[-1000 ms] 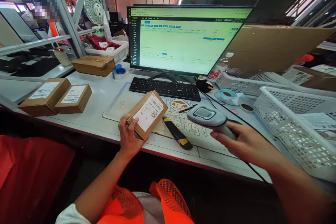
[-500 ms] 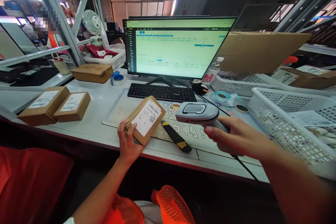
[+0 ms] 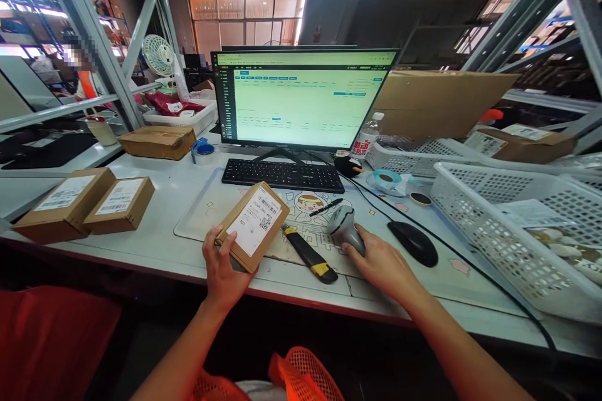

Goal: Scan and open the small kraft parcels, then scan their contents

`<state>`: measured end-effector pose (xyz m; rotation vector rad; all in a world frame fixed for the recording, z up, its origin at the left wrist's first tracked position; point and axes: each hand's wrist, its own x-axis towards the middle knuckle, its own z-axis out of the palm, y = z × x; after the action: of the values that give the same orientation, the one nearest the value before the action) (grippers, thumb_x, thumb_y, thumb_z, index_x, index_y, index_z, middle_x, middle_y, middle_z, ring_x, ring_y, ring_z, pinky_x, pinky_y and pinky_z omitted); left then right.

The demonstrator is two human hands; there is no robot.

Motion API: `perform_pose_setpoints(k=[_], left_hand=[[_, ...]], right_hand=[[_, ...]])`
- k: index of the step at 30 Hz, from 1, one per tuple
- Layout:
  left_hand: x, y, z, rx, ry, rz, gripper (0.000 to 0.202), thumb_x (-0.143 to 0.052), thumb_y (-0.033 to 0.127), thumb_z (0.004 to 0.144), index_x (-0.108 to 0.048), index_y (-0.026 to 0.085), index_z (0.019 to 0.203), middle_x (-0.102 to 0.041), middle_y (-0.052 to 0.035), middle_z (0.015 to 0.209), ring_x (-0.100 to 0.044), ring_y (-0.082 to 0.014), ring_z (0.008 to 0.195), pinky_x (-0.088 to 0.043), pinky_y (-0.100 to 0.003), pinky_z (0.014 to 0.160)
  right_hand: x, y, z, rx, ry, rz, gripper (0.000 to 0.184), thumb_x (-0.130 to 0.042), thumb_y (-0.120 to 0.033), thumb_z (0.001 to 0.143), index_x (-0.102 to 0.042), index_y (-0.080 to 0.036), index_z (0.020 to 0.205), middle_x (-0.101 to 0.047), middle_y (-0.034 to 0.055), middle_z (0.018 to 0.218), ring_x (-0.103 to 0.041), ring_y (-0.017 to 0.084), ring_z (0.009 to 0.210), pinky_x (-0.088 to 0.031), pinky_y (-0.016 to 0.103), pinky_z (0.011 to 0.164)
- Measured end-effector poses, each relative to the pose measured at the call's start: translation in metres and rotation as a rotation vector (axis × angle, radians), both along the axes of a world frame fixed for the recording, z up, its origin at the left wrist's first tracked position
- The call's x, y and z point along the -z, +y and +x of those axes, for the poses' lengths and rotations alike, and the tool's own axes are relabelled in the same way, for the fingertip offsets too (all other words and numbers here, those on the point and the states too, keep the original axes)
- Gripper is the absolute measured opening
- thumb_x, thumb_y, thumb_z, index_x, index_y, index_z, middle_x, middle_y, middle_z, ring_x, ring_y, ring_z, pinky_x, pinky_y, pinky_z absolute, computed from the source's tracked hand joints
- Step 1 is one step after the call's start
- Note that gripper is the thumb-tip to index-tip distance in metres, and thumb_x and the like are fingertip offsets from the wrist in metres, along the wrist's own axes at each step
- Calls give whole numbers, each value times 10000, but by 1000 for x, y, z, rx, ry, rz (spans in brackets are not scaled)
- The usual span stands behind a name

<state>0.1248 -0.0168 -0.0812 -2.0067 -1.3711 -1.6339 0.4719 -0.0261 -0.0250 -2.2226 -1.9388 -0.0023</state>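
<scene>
Left hand holds a box, right hand grips the scanner; label attached, scan unconfirmed, as the screen appears illegible.

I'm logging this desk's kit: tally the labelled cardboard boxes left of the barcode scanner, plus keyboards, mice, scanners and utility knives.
Labelled cardboard boxes: 3
Keyboard: 1
Computer mouse: 1
Barcode scanner: 1
Utility knife: 1
Total: 7

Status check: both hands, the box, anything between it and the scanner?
Left hand gripping labelled box, box tilted. Right hand holding scanner. Utility knife lying between box and scanner.
</scene>
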Motion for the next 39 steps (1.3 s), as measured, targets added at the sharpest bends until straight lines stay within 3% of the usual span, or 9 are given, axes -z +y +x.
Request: perform_pose_setpoints(k=[3,6,9,12,15,17,23,31,39], left_hand=[[-1,-1,1,-16,-5,0,817,-873,234,731,-433,214,1419,-394,-215,1489,-415,-402,1440,-439,-600,1146],[-1,-2,1,-14,-12,-6,797,-860,228,742,-434,217,1415,-398,-212,1490,-431,-395,1435,-451,-589,1140],[3,-2,1,-33,-25,-16,783,-859,239,750,-446,224,1415,-412,-204,1492,-451,-389,1421,-455,-581,1137],[7,1,1,-48,-39,-7,778,-861,260,749,-457,233,1414,-420,-197,1491,-454,-394,1413,-457,-590,1129],[9,4,1,-33,-65,20,769,-854,267,746,-468,253,1411,-428,-184,1496,-455,-401,1412,-438,-611,1142],[11,5,1,-32,-78,23,772,-855,275,746,-469,273,1414,-435,-170,1498,-454,-402,1414,-417,-623,1161],[19,11,-3,-53,-36,48,810,-878,321,727,-475,271,1428,-451,-178,1487,-484,-411,1379,-438,-640,1139],[18,14,-1,-105,-43,106,849,-902,358,710,-481,264,1441,-469,-181,1493,-495,-419,1377,-426,-646,1157],[17,11,2,-85,-129,24,797,-895,371,712,-504,260,1397,-447,-170,1495,-498,-404,1370,-436,-623,1150]], right_hand=[[10,-6,-4,18,-39,-40,714,-394,-498,990,-457,-36,1530,-614,247,1408,-645,389,1209,-532,517,970],[4,-7,7,41,-42,23,757,-394,-590,987,-455,-83,1547,-662,222,1332,-659,378,1166,-541,521,953],[-8,4,45,25,-17,209,709,-416,-607,977,-528,-132,1492,-700,174,1229,-664,337,1127,-533,499,981],[-10,17,98,-19,-18,387,601,-439,-549,960,-627,-133,1351,-673,168,1286,-620,335,1209,-497,510,1057],[4,21,138,-10,-25,449,566,-474,-539,941,-654,-134,1294,-662,169,1300,-608,340,1217,-484,539,1074],[19,19,150,4,-12,458,570,-482,-553,946,-655,-141,1299,-658,164,1293,-610,330,1210,-488,535,1074],[46,15,154,33,23,489,551,-477,-542,962,-650,-157,1316,-635,156,1323,-610,298,1230,-503,495,1089],[49,13,153,73,27,439,499,-482,-476,949,-654,-233,1349,-604,124,1376,-616,290,1237,-535,488,1061],[43,12,147,106,29,423,479,-457,-450,939,-694,-233,1294,-615,120,1365,-636,292,1212,-574,467,988]])
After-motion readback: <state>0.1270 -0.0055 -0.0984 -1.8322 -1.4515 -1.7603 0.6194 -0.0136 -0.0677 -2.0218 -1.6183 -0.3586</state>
